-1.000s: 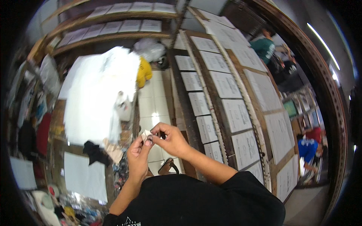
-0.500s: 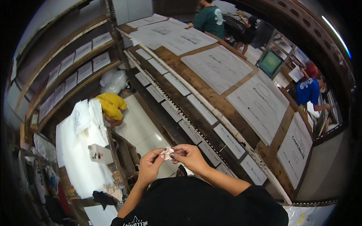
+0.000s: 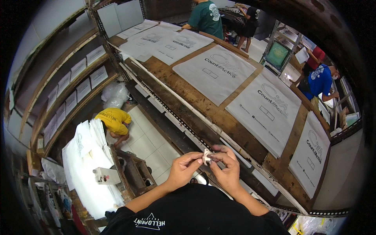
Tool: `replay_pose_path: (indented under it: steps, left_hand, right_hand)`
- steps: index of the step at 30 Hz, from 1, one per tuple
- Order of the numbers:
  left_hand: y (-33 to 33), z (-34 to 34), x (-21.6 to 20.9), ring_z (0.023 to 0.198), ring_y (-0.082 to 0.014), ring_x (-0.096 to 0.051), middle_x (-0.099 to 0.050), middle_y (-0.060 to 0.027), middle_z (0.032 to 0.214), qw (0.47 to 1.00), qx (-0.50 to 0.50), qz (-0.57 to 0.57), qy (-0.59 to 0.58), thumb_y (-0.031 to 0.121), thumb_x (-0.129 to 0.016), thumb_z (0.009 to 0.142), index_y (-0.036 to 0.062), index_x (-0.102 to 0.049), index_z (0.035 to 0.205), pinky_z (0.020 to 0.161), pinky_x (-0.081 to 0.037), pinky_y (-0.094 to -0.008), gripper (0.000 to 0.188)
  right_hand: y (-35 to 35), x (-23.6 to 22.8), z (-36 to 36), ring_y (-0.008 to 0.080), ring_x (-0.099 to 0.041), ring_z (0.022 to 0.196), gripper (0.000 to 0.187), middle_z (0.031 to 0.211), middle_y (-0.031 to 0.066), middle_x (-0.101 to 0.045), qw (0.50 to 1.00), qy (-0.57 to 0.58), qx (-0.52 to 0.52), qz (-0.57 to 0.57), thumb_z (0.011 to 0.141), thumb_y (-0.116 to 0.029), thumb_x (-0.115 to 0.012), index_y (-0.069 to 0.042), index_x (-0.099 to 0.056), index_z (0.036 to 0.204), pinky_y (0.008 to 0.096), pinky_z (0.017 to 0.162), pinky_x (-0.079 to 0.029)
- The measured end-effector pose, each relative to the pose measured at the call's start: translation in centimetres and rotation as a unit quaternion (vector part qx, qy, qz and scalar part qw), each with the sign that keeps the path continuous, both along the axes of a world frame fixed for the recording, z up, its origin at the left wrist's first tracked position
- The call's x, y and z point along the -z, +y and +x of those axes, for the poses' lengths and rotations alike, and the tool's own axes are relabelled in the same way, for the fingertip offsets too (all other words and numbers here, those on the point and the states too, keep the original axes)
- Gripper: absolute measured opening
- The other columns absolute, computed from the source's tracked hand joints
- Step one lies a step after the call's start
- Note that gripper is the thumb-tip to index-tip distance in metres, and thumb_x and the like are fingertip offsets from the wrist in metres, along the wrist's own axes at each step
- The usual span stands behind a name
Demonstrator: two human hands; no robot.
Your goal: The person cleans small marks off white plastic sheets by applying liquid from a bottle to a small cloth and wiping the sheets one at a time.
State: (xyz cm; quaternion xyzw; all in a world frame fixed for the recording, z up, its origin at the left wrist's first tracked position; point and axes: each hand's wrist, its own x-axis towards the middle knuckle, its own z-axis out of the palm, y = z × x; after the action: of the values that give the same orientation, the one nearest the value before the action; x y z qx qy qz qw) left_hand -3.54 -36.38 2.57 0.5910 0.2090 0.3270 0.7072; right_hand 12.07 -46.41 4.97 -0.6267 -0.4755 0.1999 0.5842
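Note:
Between my fingertips is a small, crumpled off-white scrap [image 3: 206,156], perhaps cloth or paper. My left hand [image 3: 183,169] pinches one side of it between thumb and finger. On its other side, my right hand [image 3: 227,168] has closed fingers with dark smudges; some of them are blurred by motion. Both hands are held in front of my chest, beside the sloping edge of the wooden rack. On the rack's top lie printed white sheets, among them a large one [image 3: 264,111] beyond my right hand.
At left, a stack of white sheets [image 3: 84,168] carries a pale box [image 3: 107,176]. A person in yellow [image 3: 113,120] bends down behind it. Wooden shelves [image 3: 74,58] hold more sheets. People in green [image 3: 206,19] and blue [image 3: 320,81] are beyond the rack.
My hands have moved right in the picture, nearer the rack's edge, still holding the scrap. My right fingers have shifted on it. The view has turned slightly.

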Motion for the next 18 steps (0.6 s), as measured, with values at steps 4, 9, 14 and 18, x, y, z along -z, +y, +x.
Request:
replay_pose_path:
  steps: [4,9,14,18]
  left_hand:
    - [1.9,1.9,-1.2,0.101,-0.0135,-0.066,-0.070,-0.0099,0.106,0.984,0.012,-0.123,-0.125,-0.003,-0.069,0.094,-0.0027,-0.069,0.101,0.088,-0.053,-0.0294,0.007]
    - [12.9,2.6,-3.6,0.092,-0.0296,-0.070,-0.072,-0.0138,0.096,0.837,-0.142,0.529,0.020,0.017,-0.082,0.084,0.0011,-0.072,0.104,0.082,-0.055,-0.0391,0.028]
    - [26.1,3.6,-6.3,0.120,-0.0408,-0.058,-0.062,-0.0199,0.128,0.763,-0.141,0.610,0.159,0.059,-0.081,0.073,0.0006,-0.065,0.126,0.102,-0.046,-0.0486,0.081]
    - [31.1,4.5,-5.1,0.133,-0.0411,-0.049,-0.057,-0.0201,0.134,0.695,-0.080,0.690,0.184,0.076,-0.070,0.074,0.0049,-0.065,0.129,0.119,-0.031,-0.0554,0.090]
  right_hand:
    - [0.6,-1.2,-0.1,0.0217,-0.073,0.101,0.017,0.113,0.0166,-0.073,0.996,0.080,0.036,-0.017,0.088,0.002,-0.070,0.002,-0.073,0.105,0.0319,0.088,-0.057]
    - [1.6,-5.9,1.7,0.0258,-0.073,0.097,0.018,0.102,0.0157,-0.076,0.993,-0.079,0.091,-0.013,0.082,0.004,-0.071,0.001,-0.074,0.100,0.0356,0.089,-0.056]
    - [2.9,-11.5,3.3,0.0240,-0.071,0.101,0.019,0.104,0.0145,-0.074,0.982,-0.142,0.120,-0.015,0.083,0.006,-0.070,0.002,-0.072,0.101,0.0344,0.093,-0.054]
    - [6.3,-14.0,4.5,0.0202,-0.069,0.101,0.019,0.107,0.0132,-0.074,0.974,-0.173,0.135,-0.053,0.085,0.006,-0.067,0.003,-0.072,0.103,0.0317,0.092,-0.052]
